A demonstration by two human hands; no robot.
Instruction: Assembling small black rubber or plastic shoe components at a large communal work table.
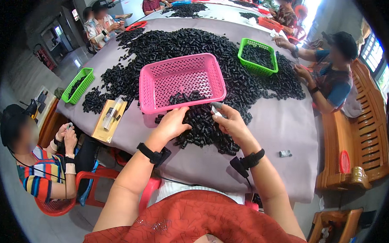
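Note:
A pink perforated plastic basket [148,94] stands on the heap of small black cylindrical pieces [199,125], with some of the pieces inside it. My left hand [174,123] is at the basket's near rim, its fingers stretched toward the rim and the thumb apart, over the pieces. Whether the fingertips press on the rim is hard to see. Just right of it, my right hand [232,123] pinches a small white piece [217,113] near the basket's near right corner. Something dark grey shows at those fingertips, too small to name.
Green baskets [258,69] [91,78] stand right and left of the heap. A wooden board [101,134] with a clear tube lies left. A small grey cylinder [285,153] is at the right. Co-workers sit around the cloth-covered table [282,178]; a wooden bench [332,146] stands right.

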